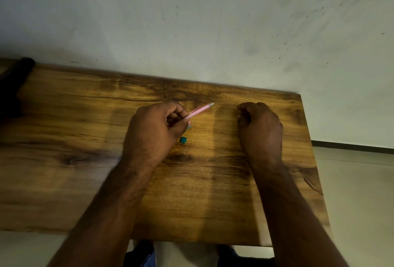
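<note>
– Pink pen (200, 110): where does it sit in the head view?
– Just beyond the teal block (183, 139), off the surface (85, 117). It slants up and to the right, its pale tip farthest from the block.
– What has it?
– The left hand (155, 130), just left of the block, grasps the pen's lower end between curled fingers and thumb.
– And the right hand (260, 126)?
– Well to the right of the block, clenched into a fist on the wood, knuckles up. Nothing shows inside it.
– Anything else near the block?
– A second teal bit (189, 127) just beyond it, partly hidden under the left hand's fingers. I cannot tell its shape. Far left of the block, a dark object (12, 87) lies at the surface's edge, too blurred to name.
</note>
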A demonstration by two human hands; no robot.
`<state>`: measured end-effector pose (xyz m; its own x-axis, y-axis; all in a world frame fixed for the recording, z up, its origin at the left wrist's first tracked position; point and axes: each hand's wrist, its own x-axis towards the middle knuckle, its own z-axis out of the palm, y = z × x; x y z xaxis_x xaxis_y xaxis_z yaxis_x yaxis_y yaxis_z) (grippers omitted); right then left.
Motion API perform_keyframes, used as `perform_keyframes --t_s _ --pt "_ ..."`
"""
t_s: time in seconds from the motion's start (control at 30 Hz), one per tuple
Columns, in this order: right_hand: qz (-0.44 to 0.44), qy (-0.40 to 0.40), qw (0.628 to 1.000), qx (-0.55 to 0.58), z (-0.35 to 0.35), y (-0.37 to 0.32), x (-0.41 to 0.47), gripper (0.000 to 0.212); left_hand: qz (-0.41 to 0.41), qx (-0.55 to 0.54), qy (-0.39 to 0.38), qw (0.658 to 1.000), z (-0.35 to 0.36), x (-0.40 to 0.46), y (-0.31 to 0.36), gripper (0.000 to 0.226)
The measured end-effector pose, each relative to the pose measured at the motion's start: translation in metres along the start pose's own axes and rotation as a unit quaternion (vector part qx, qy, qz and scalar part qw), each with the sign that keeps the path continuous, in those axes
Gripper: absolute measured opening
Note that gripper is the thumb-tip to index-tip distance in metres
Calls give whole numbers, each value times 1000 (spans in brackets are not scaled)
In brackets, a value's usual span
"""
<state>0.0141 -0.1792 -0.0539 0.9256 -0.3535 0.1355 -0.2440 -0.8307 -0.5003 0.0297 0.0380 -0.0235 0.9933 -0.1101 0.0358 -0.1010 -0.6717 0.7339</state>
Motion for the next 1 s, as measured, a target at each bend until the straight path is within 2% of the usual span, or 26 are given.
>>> perform_keyframes --t_s 0.13,0.2,0.27,0.37,0.43,0.53,0.6,1.0 --pt "7 -25 999 18 -1 0 -1 26 -1 -9 -1 1000 1 0 1 14" --pt "59 -46 988 136 -2 -3 0 23 -6 -7 -5 1000 2 -1 3 13" --pt "123 -56 939 317 -4 -9 2 20 -10 -6 -7 1000 3 0 3 13" --pt "166 -63 836 520 -9 -19 3 19 -14 -5 -11 1000 4 0 4 13" --pt "174 -70 793 580 -11 -23 3 20 -12 -3 -13 1000 5 0 4 13" --pt "178 -75 749 634 -11 -27 2 21 -7 0 -18 1000 6 0 5 13" --pt "171 -75 746 640 -11 -29 1 21 -4 3 -17 1000 6 0 5 13" --pt "130 -81 786 598 -11 -30 0 22 -11 1 -21 1000 5 0 6 13"
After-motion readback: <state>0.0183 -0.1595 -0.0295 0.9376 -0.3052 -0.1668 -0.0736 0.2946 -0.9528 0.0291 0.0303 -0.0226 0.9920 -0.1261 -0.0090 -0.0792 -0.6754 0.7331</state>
